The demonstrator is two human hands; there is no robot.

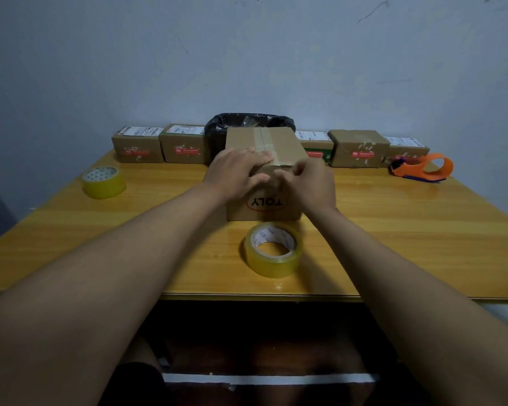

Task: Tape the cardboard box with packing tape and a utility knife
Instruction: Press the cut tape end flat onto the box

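Now my left hand lies flat and wide on the box, which sits mid desk. My right hand is curled at its front edge, blurry, so I cannot tell its grip. A tape roll lies just before the box.

You're at a small parcel-packing station, home or back-room setup. Evidence: glossy wood-grain table pushed against a scuffed bare wall, row of labelled small boxes along the back edge, two tape rolls out on the top, orange tape dispenser at far right, bin with black liner behind the middle box.
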